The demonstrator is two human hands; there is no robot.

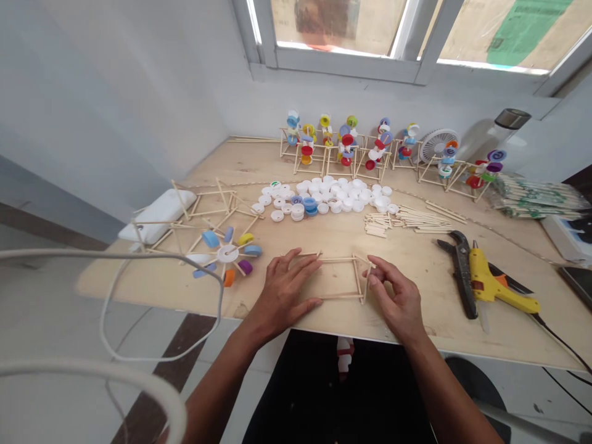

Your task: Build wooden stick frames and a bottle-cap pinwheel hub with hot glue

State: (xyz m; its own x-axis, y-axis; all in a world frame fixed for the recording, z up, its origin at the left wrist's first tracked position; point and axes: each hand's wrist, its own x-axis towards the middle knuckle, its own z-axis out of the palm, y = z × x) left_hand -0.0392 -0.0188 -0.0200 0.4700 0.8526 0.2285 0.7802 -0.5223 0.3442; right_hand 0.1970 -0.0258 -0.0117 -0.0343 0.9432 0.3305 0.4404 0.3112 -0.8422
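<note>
1. The left hand (287, 293) lies spread on the left end of a popsicle-stick frame (337, 296), not clamping it.
2. The right hand (395, 293) gathers its fingertips at the frame's right end; whether they clamp it, I cannot tell.
3. The frame lies flat near the edge of a plywood tabletop (333, 234).
4. Loose white bottle caps (333, 197) and craft sticks (407, 219) lie beyond it; a yellow hot glue gun (490, 287) and pliers (462, 274) lie to the right; a white cable (139, 254) crosses the view at left.

The one head-worn view looks forward and down across the plywood table (419, 243) from its near edge, close above the left hand (284, 296) and right hand (395, 293), facing the window (346, 68) at the top of the frame.
</note>
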